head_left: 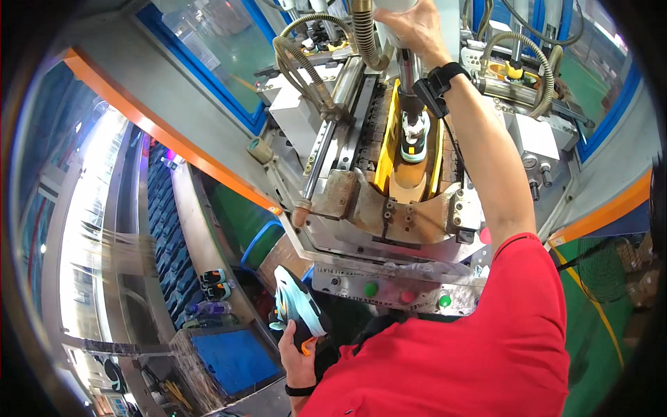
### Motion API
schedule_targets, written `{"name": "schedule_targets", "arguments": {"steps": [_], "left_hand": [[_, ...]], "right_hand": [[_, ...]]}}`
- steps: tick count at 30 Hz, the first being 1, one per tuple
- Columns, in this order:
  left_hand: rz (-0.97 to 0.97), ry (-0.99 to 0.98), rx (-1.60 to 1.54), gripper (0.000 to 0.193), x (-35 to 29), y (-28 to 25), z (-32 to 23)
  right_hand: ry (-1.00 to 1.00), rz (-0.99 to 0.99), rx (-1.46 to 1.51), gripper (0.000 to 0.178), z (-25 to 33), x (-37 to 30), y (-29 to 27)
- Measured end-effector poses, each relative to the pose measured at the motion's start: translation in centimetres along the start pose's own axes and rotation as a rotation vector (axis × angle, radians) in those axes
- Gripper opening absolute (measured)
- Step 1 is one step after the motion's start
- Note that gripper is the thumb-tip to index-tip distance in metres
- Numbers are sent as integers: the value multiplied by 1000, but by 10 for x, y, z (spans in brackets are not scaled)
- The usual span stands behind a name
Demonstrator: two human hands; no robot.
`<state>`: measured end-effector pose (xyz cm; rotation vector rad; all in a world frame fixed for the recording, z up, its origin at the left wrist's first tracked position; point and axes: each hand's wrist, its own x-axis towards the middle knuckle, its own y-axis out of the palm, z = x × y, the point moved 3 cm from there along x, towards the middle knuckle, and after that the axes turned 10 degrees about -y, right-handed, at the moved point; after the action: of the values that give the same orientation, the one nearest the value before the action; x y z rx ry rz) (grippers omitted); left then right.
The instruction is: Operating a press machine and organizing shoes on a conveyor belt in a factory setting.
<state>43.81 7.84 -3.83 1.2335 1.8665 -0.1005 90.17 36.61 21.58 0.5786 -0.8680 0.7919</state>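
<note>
My left hand (299, 358) is closed round a sneaker (300, 306) at the lower middle, left of my red shirt. The sneaker is pale blue, black and white with an orange part near my fingers, one end pointing up. My right arm stretches up to the press, where my right hand (415, 33) wraps against a white cylinder (397, 10); its far fingers are partly cut off. Below it, a metal press rod (408, 73) comes down onto another sneaker (415, 139), toe toward me. That one sits between yellow side pads (388, 149) on a tan base.
A control panel (389, 288) with green and red buttons lies before me. Ribbed hoses (363, 31) hang about the press. Left are an orange-edged frame (177, 149), a conveyor (167, 229) with blue textured surface, a shoe (215, 285) and a blue-topped box (233, 358).
</note>
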Motion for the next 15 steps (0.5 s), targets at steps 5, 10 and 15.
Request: {"name": "schedule_targets", "arguments": {"steps": [5,10,15], "left_hand": [[-45,9,-49,28,-15,-20,11],[-30,24,-117,25,-46,-79,25],[-158,272,-26,18,-79,-135,57]], "right_hand": [[95,128,-88,58,7,-2,-4],[125,350,-395,51,-55,4,18],[61,599,-389,40,-125,-1,-34]]}}
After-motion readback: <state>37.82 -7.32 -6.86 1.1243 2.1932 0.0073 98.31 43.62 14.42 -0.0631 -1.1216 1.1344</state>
